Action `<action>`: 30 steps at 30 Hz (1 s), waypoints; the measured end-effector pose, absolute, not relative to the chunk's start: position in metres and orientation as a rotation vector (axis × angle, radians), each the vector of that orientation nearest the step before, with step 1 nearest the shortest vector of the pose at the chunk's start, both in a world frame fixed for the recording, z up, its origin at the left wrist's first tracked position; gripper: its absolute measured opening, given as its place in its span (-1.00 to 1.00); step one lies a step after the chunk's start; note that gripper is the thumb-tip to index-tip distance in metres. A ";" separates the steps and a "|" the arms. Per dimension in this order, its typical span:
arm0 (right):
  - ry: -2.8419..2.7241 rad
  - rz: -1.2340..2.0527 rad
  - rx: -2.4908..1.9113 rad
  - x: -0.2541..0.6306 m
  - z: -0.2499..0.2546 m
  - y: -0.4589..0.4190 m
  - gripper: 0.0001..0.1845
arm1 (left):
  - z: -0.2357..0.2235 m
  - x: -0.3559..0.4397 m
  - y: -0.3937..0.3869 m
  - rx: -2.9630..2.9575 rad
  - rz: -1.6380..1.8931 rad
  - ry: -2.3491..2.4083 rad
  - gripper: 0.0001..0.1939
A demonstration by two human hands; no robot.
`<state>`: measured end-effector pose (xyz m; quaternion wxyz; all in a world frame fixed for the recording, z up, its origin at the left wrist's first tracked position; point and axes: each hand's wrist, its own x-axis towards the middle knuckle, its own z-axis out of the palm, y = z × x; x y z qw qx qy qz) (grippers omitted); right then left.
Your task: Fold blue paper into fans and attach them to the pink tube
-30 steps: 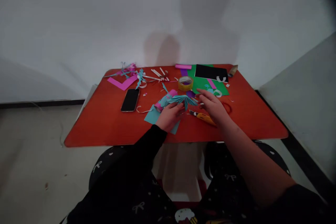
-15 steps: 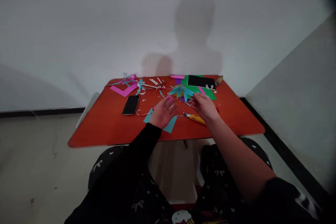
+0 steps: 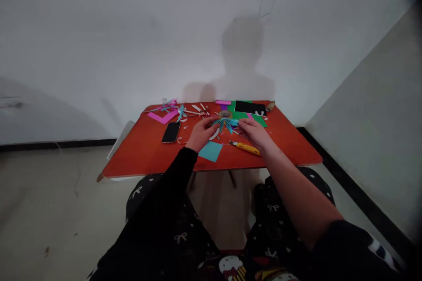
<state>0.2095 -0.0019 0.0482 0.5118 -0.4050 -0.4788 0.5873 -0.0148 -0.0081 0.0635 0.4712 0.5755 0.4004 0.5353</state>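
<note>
A blue pleated paper fan (image 3: 226,124) is held up over the middle of the table, its folds spread downward. My left hand (image 3: 202,132) grips its left end between thumb and fingers. On the other side, my right hand (image 3: 252,131) pinches the right end. Below my left hand lies a flat light-blue paper sheet (image 3: 211,152). A yellow utility knife (image 3: 245,147) with its blade end pointing left rests just under my right hand. Right behind the fan sits a roll of tape (image 3: 225,114).
The red table (image 3: 286,149) stands against a wall. A phone (image 3: 171,132) lies at left, near a pink paper piece (image 3: 162,117) and a heap of paper scraps (image 3: 169,105). At the back right are green paper (image 3: 262,120) and a black sheet (image 3: 250,107).
My left hand, open half a second ago, has moved up and closed on the fan's left end. The fan has come slightly lower with my right hand still holding it. The view has shifted.
</note>
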 end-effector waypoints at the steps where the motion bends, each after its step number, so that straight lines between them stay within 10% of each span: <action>1: -1.157 1.410 -0.976 0.209 0.047 -0.002 -0.58 | 0.063 -0.014 -0.009 1.432 1.294 0.982 -0.63; 22: -1.221 1.308 -1.213 0.201 -0.016 0.026 -0.59 | 0.003 -0.006 0.000 1.158 1.208 1.067 -0.54; 30: -2.205 0.390 -1.753 0.227 -0.013 0.018 -0.58 | 0.006 -0.060 0.010 1.670 1.232 1.573 -0.67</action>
